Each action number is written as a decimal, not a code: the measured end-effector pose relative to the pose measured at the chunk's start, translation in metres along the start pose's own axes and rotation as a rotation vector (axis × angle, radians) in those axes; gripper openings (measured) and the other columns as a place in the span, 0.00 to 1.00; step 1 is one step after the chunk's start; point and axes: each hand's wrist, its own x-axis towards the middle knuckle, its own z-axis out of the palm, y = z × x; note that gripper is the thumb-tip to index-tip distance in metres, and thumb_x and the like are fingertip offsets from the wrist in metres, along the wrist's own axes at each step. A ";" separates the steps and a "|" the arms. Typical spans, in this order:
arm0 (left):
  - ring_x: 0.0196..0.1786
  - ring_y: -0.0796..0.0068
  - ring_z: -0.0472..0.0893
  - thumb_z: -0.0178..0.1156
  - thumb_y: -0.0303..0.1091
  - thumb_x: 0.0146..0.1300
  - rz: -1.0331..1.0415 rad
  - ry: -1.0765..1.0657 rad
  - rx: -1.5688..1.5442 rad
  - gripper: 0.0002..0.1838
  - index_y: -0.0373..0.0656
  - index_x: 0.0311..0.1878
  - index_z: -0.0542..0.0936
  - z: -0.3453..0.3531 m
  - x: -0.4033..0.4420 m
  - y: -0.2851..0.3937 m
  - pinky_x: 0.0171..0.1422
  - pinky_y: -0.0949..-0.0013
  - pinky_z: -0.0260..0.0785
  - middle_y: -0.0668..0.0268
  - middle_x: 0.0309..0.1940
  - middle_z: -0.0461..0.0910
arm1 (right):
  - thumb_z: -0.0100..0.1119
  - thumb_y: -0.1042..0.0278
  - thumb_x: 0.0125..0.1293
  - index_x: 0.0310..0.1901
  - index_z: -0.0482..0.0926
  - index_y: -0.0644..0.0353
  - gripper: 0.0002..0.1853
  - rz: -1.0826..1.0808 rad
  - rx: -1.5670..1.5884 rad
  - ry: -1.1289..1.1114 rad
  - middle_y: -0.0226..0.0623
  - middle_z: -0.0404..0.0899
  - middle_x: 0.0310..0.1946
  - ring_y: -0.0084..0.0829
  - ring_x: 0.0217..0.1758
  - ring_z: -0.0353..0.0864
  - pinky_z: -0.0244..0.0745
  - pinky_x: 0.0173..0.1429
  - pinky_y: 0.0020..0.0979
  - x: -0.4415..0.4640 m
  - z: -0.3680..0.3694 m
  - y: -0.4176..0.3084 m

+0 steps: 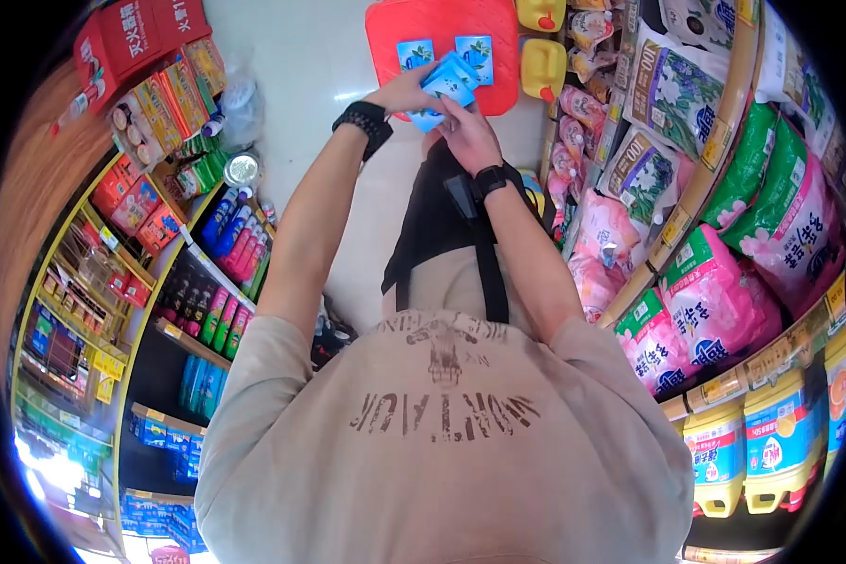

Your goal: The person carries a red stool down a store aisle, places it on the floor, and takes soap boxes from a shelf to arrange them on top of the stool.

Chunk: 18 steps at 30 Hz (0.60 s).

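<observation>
Both my hands are over a red plastic surface [390, 38], perhaps a stool top. My left hand [404, 91] is closed on the left side of a small stack of blue packets [453, 80]. From below and to the right, my right hand [471, 138] grips the same stack. Two more blue packets lie flat on the red surface, a left one [412, 51] and a right one [480, 52]. Another blue packet [426, 120] shows just under my left hand. What the packets contain cannot be seen.
Shelves with large detergent bags [714, 291] and yellow jugs [780, 428] stand on my right. Yellow bottles [541, 68] sit beside the red surface. On my left are shelves of bottles [221, 315] and boxes, with a red fire-extinguisher box [141, 42] farther up.
</observation>
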 end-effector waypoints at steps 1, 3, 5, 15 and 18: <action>0.67 0.56 0.72 0.74 0.47 0.44 -0.011 0.031 -0.134 0.56 0.43 0.76 0.57 0.002 -0.004 -0.009 0.68 0.62 0.66 0.48 0.67 0.69 | 0.64 0.72 0.65 0.68 0.60 0.56 0.32 -0.010 -0.049 -0.018 0.36 0.72 0.59 0.33 0.64 0.72 0.70 0.66 0.34 0.001 0.010 -0.003; 0.68 0.59 0.70 0.72 0.42 0.49 -0.015 0.112 -0.280 0.54 0.43 0.78 0.53 0.003 -0.022 -0.006 0.68 0.63 0.66 0.49 0.68 0.67 | 0.66 0.72 0.63 0.69 0.59 0.54 0.35 -0.033 -0.145 -0.040 0.36 0.71 0.60 0.33 0.64 0.72 0.71 0.64 0.33 -0.001 0.026 -0.008; 0.68 0.60 0.70 0.71 0.39 0.52 -0.004 0.205 -0.553 0.53 0.42 0.78 0.52 0.012 -0.024 -0.022 0.68 0.63 0.66 0.50 0.68 0.67 | 0.68 0.69 0.61 0.70 0.57 0.57 0.39 -0.050 -0.255 -0.022 0.40 0.70 0.62 0.35 0.65 0.72 0.71 0.65 0.34 0.003 0.037 -0.009; 0.63 0.66 0.73 0.63 0.34 0.60 0.074 0.441 -0.880 0.37 0.42 0.72 0.62 0.032 -0.027 -0.039 0.66 0.65 0.67 0.57 0.61 0.73 | 0.73 0.58 0.52 0.69 0.57 0.69 0.48 -0.184 -1.167 0.131 0.47 0.69 0.60 0.41 0.66 0.69 0.66 0.69 0.40 0.045 0.053 -0.011; 0.63 0.66 0.73 0.63 0.33 0.59 0.066 0.476 -0.852 0.37 0.41 0.72 0.62 0.036 -0.029 -0.036 0.66 0.65 0.67 0.57 0.61 0.73 | 0.76 0.56 0.49 0.71 0.51 0.70 0.55 -0.185 -1.143 0.064 0.52 0.67 0.62 0.44 0.64 0.72 0.74 0.63 0.38 0.037 0.058 -0.020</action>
